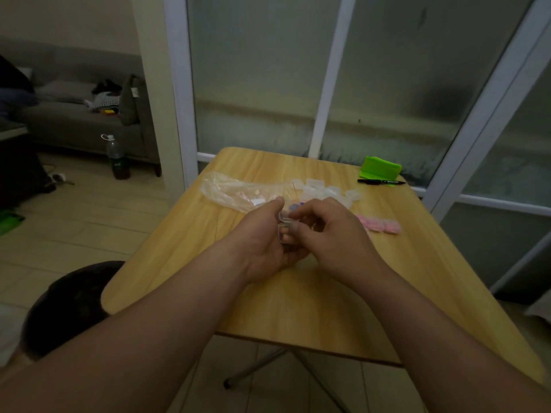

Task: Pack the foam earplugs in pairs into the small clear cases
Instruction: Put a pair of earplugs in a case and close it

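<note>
Above the middle of the wooden table (298, 308) my left hand (265, 242) grips a small clear case (284, 229) between thumb and fingers. My right hand (331, 231) meets it from the right, its fingertips pinching at the case's top edge. Whether earplugs lie inside the case is hidden by my fingers. Just behind my hands a few coloured earplugs (293, 206) lie on the table. Several empty clear cases (331, 190) sit in a cluster beyond them. A row of cases with pink earplugs (378, 225) lies to the right of my right hand.
A crumpled clear plastic bag (235, 190) lies at the back left of the table. A black marker (381, 182) and a green object (380, 168) sit at the far right corner. Frosted glass doors stand behind the table; a dark stool (68, 305) is at the lower left.
</note>
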`<state>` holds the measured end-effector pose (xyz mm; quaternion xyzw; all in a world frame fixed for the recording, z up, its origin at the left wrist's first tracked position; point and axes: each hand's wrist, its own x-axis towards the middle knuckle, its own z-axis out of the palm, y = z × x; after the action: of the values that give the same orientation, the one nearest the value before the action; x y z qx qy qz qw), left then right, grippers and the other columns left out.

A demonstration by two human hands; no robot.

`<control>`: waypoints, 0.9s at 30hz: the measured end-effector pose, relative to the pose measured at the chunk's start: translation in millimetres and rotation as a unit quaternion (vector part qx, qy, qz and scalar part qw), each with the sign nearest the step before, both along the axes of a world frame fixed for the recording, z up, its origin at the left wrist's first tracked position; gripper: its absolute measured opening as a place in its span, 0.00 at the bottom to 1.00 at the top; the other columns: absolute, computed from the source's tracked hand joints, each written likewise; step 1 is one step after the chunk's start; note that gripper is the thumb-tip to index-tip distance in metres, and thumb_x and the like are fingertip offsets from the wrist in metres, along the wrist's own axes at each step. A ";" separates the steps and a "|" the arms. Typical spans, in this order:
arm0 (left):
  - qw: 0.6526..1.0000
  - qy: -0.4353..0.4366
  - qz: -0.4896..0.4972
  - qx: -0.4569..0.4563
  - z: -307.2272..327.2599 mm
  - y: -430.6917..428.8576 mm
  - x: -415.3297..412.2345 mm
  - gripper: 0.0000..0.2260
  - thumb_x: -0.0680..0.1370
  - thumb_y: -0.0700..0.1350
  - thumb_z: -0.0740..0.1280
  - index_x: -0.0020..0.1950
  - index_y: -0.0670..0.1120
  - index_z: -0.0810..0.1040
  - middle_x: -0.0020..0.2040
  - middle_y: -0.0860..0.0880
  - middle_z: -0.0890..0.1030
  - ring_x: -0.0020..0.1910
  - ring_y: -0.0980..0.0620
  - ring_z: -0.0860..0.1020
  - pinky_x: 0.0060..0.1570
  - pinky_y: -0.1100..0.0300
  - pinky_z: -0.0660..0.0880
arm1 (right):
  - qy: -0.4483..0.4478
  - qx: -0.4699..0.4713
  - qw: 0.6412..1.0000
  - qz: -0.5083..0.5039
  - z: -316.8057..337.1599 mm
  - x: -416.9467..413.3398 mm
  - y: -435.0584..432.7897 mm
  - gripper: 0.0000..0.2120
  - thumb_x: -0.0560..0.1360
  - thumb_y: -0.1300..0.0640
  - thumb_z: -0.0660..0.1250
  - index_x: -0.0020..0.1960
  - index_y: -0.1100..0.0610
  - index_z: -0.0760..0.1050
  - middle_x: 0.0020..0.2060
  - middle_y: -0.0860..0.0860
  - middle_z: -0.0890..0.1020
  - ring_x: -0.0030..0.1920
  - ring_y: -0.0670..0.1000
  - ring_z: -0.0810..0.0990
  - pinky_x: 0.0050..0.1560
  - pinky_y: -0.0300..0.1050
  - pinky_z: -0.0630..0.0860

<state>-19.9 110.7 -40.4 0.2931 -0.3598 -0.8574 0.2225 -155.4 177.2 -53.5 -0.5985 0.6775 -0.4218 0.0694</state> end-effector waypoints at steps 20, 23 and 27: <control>0.999 -0.037 0.023 -0.009 -3.9 -14.7 0.7 0.35 0.86 0.65 0.52 0.78 0.37 0.71 0.69 0.38 0.77 0.69 0.39 0.75 0.74 0.51 0.65 | -0.028 0.044 0.998 0.041 7.7 8.4 10.6 0.04 0.78 0.48 0.74 0.52 0.45 0.83 0.48 0.43 0.86 0.48 0.41 0.83 0.51 0.44 0.79; 0.999 -0.010 0.032 0.015 -1.5 -10.8 -1.1 0.34 0.86 0.63 0.54 0.78 0.34 0.69 0.65 0.38 0.74 0.65 0.39 0.73 0.72 0.50 0.66 | 0.038 0.044 0.998 0.040 4.5 11.5 10.3 0.07 0.77 0.51 0.75 0.51 0.45 0.78 0.47 0.43 0.84 0.47 0.40 0.81 0.46 0.40 0.77; 1.000 0.010 0.001 -0.004 1.5 -4.2 1.2 0.27 0.87 0.57 0.56 0.71 0.35 0.75 0.64 0.37 0.83 0.62 0.40 0.83 0.68 0.49 0.75 | 0.040 0.044 0.998 0.033 -0.6 9.8 7.6 0.10 0.78 0.50 0.73 0.53 0.45 0.72 0.49 0.44 0.83 0.47 0.44 0.82 0.48 0.52 0.81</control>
<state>-18.6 106.5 -38.9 0.2842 -0.3604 -0.8586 0.2282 -145.6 184.8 -54.2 -0.6337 0.6775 -0.3642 0.0827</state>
